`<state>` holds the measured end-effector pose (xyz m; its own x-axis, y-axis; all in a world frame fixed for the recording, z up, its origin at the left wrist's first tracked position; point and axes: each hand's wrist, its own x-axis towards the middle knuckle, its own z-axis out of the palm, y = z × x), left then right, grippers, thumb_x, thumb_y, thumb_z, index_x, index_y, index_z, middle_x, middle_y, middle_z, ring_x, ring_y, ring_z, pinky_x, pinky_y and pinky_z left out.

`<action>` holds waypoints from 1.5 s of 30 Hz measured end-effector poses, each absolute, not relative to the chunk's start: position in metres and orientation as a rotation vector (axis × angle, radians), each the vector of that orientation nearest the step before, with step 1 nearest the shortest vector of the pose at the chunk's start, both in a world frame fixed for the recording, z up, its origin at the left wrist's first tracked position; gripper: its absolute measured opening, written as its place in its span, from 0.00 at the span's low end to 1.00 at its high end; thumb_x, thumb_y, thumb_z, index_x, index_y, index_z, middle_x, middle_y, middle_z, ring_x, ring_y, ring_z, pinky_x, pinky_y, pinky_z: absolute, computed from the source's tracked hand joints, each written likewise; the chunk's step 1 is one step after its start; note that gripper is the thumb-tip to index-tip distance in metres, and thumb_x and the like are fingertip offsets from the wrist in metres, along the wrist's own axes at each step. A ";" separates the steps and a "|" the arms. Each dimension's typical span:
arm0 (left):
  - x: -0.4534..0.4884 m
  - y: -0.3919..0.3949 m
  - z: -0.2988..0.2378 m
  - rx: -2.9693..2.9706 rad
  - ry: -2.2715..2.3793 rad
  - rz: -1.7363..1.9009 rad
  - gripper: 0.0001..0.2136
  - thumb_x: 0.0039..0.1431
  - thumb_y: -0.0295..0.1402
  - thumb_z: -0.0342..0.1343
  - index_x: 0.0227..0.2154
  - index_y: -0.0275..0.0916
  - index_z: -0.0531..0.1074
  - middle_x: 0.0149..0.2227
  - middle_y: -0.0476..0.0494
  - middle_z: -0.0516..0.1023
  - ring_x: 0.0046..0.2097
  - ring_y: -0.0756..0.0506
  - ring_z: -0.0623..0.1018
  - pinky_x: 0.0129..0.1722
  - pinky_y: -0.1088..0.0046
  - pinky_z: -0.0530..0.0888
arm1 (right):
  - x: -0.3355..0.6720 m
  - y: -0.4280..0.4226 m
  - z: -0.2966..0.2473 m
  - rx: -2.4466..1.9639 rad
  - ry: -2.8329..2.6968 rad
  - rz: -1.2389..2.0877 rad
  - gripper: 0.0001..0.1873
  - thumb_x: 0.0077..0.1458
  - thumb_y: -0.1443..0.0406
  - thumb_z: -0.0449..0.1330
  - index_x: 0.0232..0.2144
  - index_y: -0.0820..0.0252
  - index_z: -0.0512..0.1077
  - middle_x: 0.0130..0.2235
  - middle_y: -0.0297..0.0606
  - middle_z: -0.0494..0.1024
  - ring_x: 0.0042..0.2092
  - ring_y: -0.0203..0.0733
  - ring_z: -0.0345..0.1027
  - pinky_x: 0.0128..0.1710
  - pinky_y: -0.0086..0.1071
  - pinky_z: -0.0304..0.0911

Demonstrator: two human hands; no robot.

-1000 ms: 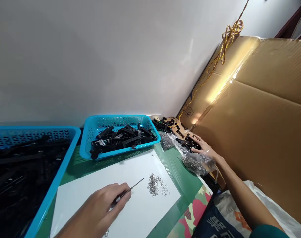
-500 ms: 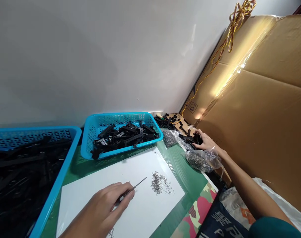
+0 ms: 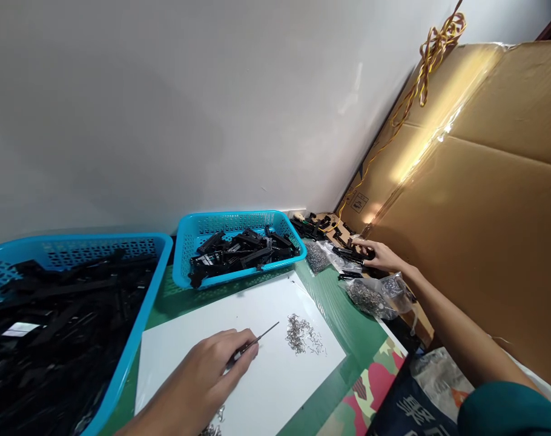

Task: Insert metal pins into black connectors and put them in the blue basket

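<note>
My left hand (image 3: 207,378) rests on a white sheet (image 3: 266,387) and pinches thin metal tweezers (image 3: 257,341) whose tips point toward a small heap of tiny metal springs (image 3: 303,334). My right hand (image 3: 381,255) reaches to the far right of the table, fingers curled over black plastic parts (image 3: 348,253) lying on a clear plastic bag. A bag of springs (image 3: 375,297) lies just below that wrist.
A small blue basket (image 3: 189,242) of black parts stands behind the sheet; a larger blue basket (image 3: 134,339) full of black parts sits at left. Big cardboard sheets (image 3: 484,200) lean along the right, with a yellow cord (image 3: 421,66) hanging. More black pieces (image 3: 309,225) lie in the corner.
My right hand has gone from lying flat on the black parts to curling its fingers around them. The view has shifted left. My left hand has stayed put with the tweezers.
</note>
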<state>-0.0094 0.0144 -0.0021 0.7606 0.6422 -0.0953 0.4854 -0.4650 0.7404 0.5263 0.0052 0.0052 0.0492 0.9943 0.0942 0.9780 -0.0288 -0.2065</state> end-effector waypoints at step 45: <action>-0.012 0.008 0.014 1.995 0.779 0.370 0.17 0.77 0.42 0.45 0.40 0.40 0.75 0.32 0.49 0.76 0.34 0.46 0.72 0.36 0.70 0.63 | 0.262 0.050 0.151 -1.041 -2.341 0.432 0.17 0.71 0.62 0.58 0.58 0.55 0.76 0.57 0.40 0.79 0.53 0.45 0.75 0.55 0.42 0.71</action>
<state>-0.0116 0.0081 0.0142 0.7531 0.6559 -0.0504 0.3755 -0.3657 0.8516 0.2623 0.0496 0.1511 -0.5579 0.7559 0.3426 0.5837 0.6509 -0.4854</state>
